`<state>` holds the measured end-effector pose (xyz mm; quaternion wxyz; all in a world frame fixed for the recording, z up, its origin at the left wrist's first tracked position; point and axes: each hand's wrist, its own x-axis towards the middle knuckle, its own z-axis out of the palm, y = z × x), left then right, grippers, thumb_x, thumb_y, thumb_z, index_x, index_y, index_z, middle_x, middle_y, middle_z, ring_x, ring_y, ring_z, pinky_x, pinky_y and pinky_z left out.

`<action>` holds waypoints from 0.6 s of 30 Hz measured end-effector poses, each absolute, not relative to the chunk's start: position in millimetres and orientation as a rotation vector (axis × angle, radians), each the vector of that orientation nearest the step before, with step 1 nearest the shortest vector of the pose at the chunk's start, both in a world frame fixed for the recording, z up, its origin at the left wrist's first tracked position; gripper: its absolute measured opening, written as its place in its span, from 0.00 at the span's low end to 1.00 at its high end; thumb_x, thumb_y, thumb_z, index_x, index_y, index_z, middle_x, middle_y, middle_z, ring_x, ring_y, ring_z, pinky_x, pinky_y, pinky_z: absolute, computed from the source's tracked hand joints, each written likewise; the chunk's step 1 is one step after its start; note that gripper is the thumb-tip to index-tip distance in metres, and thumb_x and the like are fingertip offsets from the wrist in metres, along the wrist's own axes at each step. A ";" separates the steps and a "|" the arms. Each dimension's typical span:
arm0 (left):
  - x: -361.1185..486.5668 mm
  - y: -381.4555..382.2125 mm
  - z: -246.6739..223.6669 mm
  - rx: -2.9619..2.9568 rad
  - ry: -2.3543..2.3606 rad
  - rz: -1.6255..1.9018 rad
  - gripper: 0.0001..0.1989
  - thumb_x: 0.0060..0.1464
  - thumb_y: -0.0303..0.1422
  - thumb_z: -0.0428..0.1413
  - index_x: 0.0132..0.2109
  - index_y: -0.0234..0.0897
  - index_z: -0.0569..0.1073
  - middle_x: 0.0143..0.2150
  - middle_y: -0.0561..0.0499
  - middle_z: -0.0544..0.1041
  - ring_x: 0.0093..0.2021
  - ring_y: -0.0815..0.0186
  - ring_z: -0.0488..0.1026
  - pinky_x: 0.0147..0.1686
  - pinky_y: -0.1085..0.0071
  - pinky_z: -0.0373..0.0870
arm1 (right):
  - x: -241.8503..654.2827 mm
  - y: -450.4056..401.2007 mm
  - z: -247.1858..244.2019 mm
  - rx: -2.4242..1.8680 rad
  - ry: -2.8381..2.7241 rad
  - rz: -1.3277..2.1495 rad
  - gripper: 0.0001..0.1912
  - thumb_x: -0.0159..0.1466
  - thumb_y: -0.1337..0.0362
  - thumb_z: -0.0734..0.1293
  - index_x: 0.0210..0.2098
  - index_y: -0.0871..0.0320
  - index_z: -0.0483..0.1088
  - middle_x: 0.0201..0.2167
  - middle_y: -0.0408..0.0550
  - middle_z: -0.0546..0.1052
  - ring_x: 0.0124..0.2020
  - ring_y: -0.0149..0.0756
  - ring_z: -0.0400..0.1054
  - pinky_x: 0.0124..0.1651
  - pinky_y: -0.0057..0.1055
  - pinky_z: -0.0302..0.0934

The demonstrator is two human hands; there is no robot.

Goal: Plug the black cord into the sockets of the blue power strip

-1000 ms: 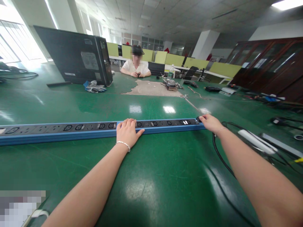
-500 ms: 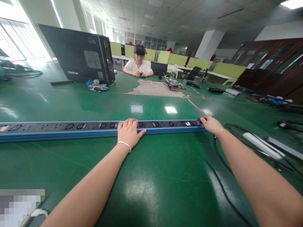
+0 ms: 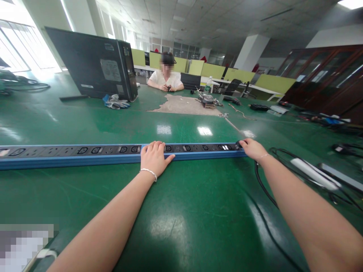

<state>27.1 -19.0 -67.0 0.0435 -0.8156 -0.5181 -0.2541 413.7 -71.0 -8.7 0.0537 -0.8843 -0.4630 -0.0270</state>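
Observation:
A long blue power strip (image 3: 70,160) with a row of black sockets lies across the green table, running out of view at the left. My left hand (image 3: 154,158) is wrapped over the middle of the strip, fingers on the far side and thumb on the near edge. At the strip's right end my right hand (image 3: 253,149) grips a black plug (image 3: 238,145), which touches the top of the strip. From under that hand a black cable (image 3: 263,185) runs down to the right. The plug's prongs are hidden.
A black computer case (image 3: 107,68) stands at the back left with gloves (image 3: 115,102) beside it. Across the table sits a person (image 3: 166,79). A white bar (image 3: 316,174) and cables lie at the right. A bottle (image 3: 208,85) stands further back.

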 end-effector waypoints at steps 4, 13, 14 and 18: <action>27.1 -19.0 -67.1 -2.484 -1.577 -0.774 0.26 0.54 0.49 0.47 0.53 0.38 0.67 0.56 0.43 0.69 0.58 0.54 0.60 0.55 0.57 0.53 | 414.8 -70.4 -10.3 -2.701 -1.412 -0.081 0.22 0.64 0.56 0.52 0.46 0.62 0.69 0.44 0.57 0.75 0.44 0.42 0.69 0.43 0.31 0.60; 27.0 -18.6 -68.3 -2.476 -1.561 -0.792 0.26 0.54 0.50 0.48 0.53 0.38 0.67 0.56 0.44 0.69 0.57 0.55 0.61 0.54 0.57 0.54 | 415.4 -72.3 -12.7 -2.716 -1.422 -0.105 0.23 0.64 0.57 0.51 0.46 0.61 0.69 0.45 0.58 0.74 0.45 0.44 0.68 0.44 0.33 0.59; 26.9 -18.7 -68.3 -2.476 -1.564 -0.786 0.26 0.54 0.50 0.48 0.53 0.38 0.67 0.56 0.44 0.69 0.57 0.55 0.61 0.54 0.57 0.54 | 415.1 -72.4 -12.5 -2.714 -1.420 -0.106 0.23 0.64 0.57 0.51 0.46 0.61 0.69 0.45 0.58 0.74 0.45 0.44 0.68 0.44 0.33 0.59; 26.8 -18.9 -67.2 -2.472 -1.573 -0.762 0.26 0.54 0.50 0.47 0.53 0.39 0.67 0.56 0.44 0.69 0.57 0.55 0.61 0.54 0.57 0.54 | 413.9 -72.9 -11.9 -2.708 -1.408 -0.101 0.23 0.64 0.56 0.51 0.47 0.61 0.69 0.45 0.58 0.74 0.45 0.46 0.68 0.44 0.35 0.59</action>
